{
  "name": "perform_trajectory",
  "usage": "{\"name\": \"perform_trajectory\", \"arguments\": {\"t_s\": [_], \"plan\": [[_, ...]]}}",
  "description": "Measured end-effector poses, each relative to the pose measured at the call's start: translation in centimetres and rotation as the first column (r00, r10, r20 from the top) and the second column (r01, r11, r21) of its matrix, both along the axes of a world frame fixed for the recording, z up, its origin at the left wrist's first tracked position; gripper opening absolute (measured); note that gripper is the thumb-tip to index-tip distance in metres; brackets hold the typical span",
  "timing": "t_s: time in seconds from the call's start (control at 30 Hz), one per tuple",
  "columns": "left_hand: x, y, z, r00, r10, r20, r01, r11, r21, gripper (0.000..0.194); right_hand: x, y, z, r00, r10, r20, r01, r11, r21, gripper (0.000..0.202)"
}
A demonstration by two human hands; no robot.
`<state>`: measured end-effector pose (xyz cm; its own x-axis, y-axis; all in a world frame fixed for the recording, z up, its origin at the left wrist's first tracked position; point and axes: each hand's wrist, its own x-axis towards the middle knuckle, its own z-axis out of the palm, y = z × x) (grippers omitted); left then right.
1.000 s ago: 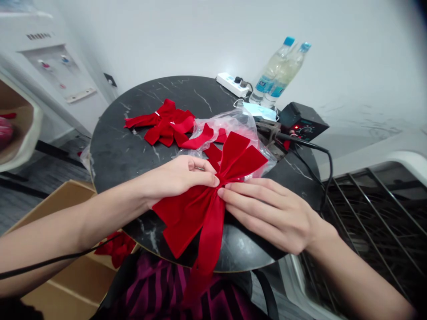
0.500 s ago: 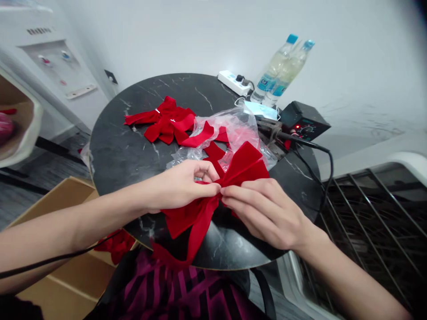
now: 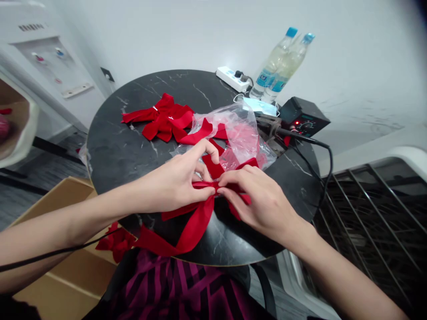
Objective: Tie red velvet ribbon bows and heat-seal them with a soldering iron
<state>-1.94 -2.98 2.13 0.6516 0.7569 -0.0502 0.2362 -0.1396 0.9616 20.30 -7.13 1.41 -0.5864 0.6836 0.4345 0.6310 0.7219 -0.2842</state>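
Note:
Over the near part of the round black table (image 3: 110,146), a red velvet bow (image 3: 196,226) is held at its middle by both hands. My left hand (image 3: 180,178) pinches the gathered centre between thumb and fingers, its index finger raised and curled. From the other side, my right hand (image 3: 256,200) grips the same centre with thumb and fingertips, hiding part of the loops. One long ribbon tail hangs toward the table's front edge. Behind the hands lie more red bows (image 3: 163,120) and a clear plastic bag (image 3: 240,129) with red pieces in and around it.
At the back right stand two water bottles (image 3: 276,66), a white power strip (image 3: 231,79), a blue face mask (image 3: 260,106) and a black control box (image 3: 303,116) with a cable. A cardboard box (image 3: 76,275) holding red bows is below left. A metal rack (image 3: 367,222) stands right.
My right hand has shifted its grip to the bow's centre, and the large upright loop has been folded down. My left index finger has lifted. The ribbon tail has swung left.

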Motion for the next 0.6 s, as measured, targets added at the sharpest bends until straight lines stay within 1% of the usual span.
{"name": "perform_trajectory", "arguments": {"t_s": [0.07, 0.13, 0.23, 0.33, 0.47, 0.53, 0.57, 0.6], "plan": [[-0.1, 0.2, 0.2, 0.998, -0.042, -0.042, 0.043, 0.999, 0.031, 0.039, -0.1, 0.1, 0.4, 0.999, -0.027, -0.045, 0.023, 0.996, -0.088, 0.007], [-0.1, 0.4, 0.2, 0.996, -0.057, -0.063, 0.059, 0.997, 0.042, 0.044, -0.1, 0.3, 1.1, 0.994, -0.044, -0.095, 0.028, 0.987, -0.160, 0.005], [0.0, 0.8, 0.0, 0.999, -0.054, 0.003, 0.054, 0.999, -0.004, 0.045, -0.1, 0.6, 2.3, 0.992, -0.054, -0.116, 0.022, 0.966, -0.259, 0.008], [0.0, 0.8, -0.1, 0.998, -0.043, 0.043, 0.044, 0.999, -0.014, 0.046, 0.0, 1.0, 3.0, 0.997, -0.038, -0.065, 0.015, 0.943, -0.332, 0.013], [0.1, 0.8, 0.1, 1.000, -0.009, -0.022, 0.009, 1.000, 0.028, 0.044, -0.2, 1.4, 3.1, 0.998, -0.036, -0.046, 0.020, 0.951, -0.309, 0.014], [0.1, 1.1, 0.1, 0.997, -0.023, -0.076, 0.024, 1.000, 0.003, 0.033, -0.3, 1.5, 3.1, 0.997, -0.039, -0.063, 0.017, 0.949, -0.315, 0.016], [0.0, 1.3, 0.1, 0.993, -0.045, -0.106, 0.042, 0.999, -0.032, 0.026, -0.4, 1.4, 3.2, 0.997, -0.035, -0.071, 0.013, 0.953, -0.301, 0.017], [-0.1, 1.6, 0.0, 0.989, -0.061, -0.135, 0.052, 0.996, -0.072, 0.019, -0.4, 1.2, 3.4, 0.997, -0.038, -0.074, 0.017, 0.966, -0.259, 0.017]]}}
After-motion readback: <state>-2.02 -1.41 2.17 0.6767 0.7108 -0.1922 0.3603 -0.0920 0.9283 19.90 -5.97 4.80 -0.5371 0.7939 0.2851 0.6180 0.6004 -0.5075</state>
